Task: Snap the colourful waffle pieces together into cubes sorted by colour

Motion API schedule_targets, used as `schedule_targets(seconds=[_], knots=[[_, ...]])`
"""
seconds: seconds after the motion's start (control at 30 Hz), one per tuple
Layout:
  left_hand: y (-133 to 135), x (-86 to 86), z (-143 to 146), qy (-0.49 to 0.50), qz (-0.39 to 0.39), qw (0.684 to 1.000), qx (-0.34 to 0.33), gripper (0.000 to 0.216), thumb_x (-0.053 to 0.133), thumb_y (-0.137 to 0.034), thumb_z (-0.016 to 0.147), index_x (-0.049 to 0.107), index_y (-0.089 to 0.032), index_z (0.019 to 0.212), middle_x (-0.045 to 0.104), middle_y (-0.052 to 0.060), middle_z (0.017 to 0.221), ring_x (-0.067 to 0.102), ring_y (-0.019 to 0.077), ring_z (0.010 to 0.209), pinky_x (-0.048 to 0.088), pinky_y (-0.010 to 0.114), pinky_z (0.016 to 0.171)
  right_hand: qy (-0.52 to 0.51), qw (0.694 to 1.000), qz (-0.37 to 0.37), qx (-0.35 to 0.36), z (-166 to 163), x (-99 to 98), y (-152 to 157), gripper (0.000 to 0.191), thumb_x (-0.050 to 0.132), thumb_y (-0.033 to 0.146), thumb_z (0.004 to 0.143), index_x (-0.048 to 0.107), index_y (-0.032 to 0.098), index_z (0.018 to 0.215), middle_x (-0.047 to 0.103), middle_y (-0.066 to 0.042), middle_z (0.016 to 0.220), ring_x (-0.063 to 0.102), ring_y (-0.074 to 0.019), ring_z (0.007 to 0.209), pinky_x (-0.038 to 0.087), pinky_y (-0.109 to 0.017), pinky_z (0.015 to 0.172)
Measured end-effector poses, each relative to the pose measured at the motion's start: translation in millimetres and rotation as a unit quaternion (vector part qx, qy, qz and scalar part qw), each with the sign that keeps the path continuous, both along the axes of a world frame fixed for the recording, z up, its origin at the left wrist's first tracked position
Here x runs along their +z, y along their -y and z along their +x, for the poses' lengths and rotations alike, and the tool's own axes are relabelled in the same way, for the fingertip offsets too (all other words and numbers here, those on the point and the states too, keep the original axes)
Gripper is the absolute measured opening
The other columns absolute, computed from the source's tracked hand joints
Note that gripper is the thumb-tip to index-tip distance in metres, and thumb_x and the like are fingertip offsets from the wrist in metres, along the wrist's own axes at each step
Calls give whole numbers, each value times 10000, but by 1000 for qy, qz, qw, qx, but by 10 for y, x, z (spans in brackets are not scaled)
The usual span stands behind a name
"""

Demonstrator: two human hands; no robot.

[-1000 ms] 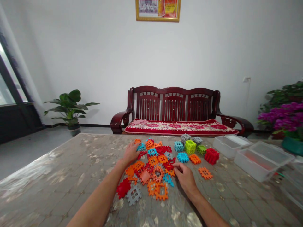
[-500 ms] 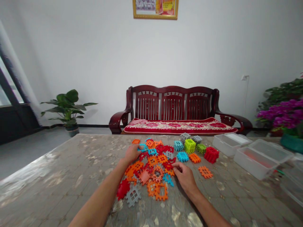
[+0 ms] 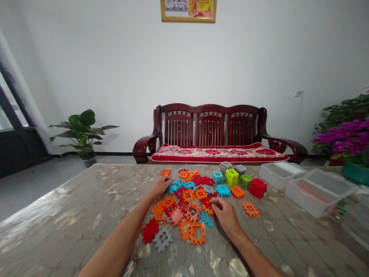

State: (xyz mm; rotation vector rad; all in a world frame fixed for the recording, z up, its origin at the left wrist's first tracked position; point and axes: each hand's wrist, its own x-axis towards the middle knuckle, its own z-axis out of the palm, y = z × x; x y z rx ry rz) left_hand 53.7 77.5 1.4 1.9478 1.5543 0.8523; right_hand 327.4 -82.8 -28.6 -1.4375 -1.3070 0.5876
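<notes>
Dragged blue tile (image 3: 175, 186) nearer since 1 s ago with left hand (image 3: 160, 185), fingertips on it at far-left edge of tile pile (image 3: 188, 195) on table (image 3: 86, 204). Right hand (image 3: 226, 216) loosely curled against orange tile (image 3: 208, 209); impossible to tell any true grasp for either.

Too small to tell whether the right hand (image 3: 226, 216) pinches the orange tile (image 3: 208, 209); the top edge crops the framed picture (image 3: 188, 10).

Head camera looks forward and down across the table (image 3: 72, 215).
</notes>
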Motion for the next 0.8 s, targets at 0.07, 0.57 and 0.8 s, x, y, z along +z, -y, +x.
schedule_targets(seconds=[0.07,0.57,0.8], knots=[[6,16,21,12,-6,1000,-9,250,464,-333,845,655,-174,878,705,26,819,661,146,764,495,224,640,2,1000,-3,-2,-3,7,5,244,554,326,718,737,222,840,756,-45,830,688,-235,784,529,-333,740],[-39,1,-35,-181,-20,983,19,501,789,-248,528,670,-196,1012,701,90,1078,630,295,1051,468,345,903,7,1000,-2,6,11,-25,-4,236,562,329,744,743,225,854,761,-45,861,695,-237,815,531,-345,771],[62,-4,7,-134,-12,990,33,477,710,-199,652,559,-172,1104,694,43,909,651,209,841,464,277,709,5,1000,-7,10,4,-11,1,249,553,337,746,740,220,863,758,-49,862,692,-234,806,521,-339,754]])
